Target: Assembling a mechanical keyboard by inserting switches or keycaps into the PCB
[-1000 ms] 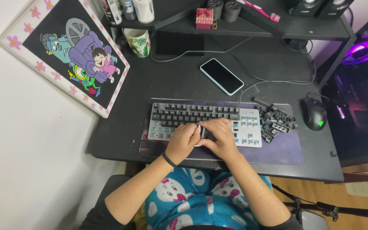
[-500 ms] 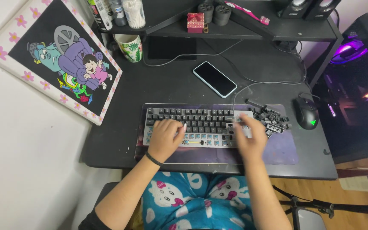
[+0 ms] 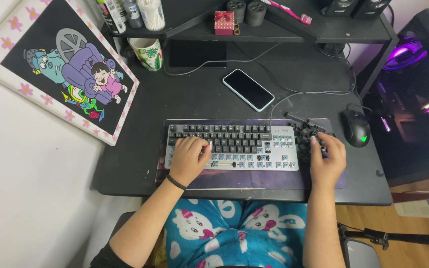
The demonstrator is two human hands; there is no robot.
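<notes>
Loose keycaps [image 3: 308,135] under right hand [image 3: 326,158], grip unclear, left hand [image 3: 188,158] flat on keyboard [image 3: 234,146]

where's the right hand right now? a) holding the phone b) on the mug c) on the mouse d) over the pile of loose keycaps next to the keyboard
d, the right hand is down on the pile of loose keycaps just to the side of the keyboard, while the mouse and phone lie untouched.
</notes>
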